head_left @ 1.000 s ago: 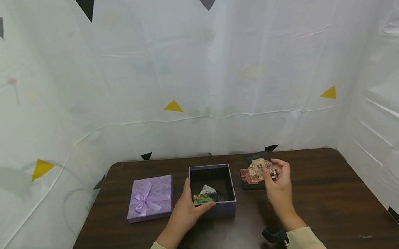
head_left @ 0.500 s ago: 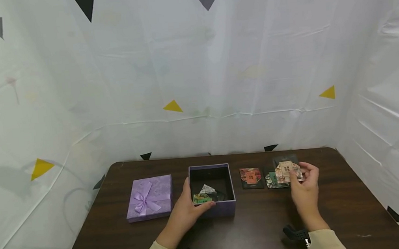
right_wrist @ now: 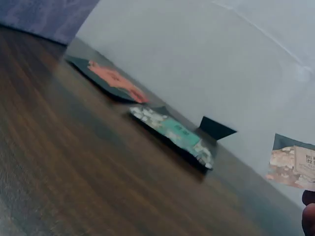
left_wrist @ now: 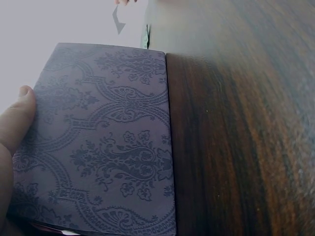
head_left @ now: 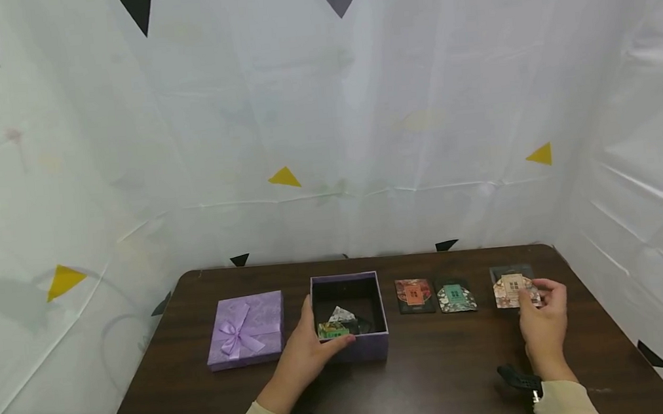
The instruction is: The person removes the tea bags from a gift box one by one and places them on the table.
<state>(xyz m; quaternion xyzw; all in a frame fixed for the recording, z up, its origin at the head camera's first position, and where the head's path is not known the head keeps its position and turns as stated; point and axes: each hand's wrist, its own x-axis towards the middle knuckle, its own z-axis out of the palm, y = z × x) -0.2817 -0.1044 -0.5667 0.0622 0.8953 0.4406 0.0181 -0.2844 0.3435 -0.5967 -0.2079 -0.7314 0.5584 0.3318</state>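
My left hand grips the near left corner of an uncovered purple gift box, thumb along its front rim. The box's patterned front wall fills much of the left wrist view. Inside lie a sachet with a green and yellow label and a whitish-printed one. At the right, my right hand pinches a dark sachet with a beige label by its right edge; in the right wrist view this sachet is held up off the table.
Between box and right hand, a sachet with a red-orange label and one with a green label lie side by side on the dark wooden table. Left of the box rests its purple lid with a ribbon bow. White curtains stand behind.
My right hand has carried the beige-label sachet rightward, from over the red-orange and green-label sachets to beyond them, uncovering both. My left hand has stayed on the box.
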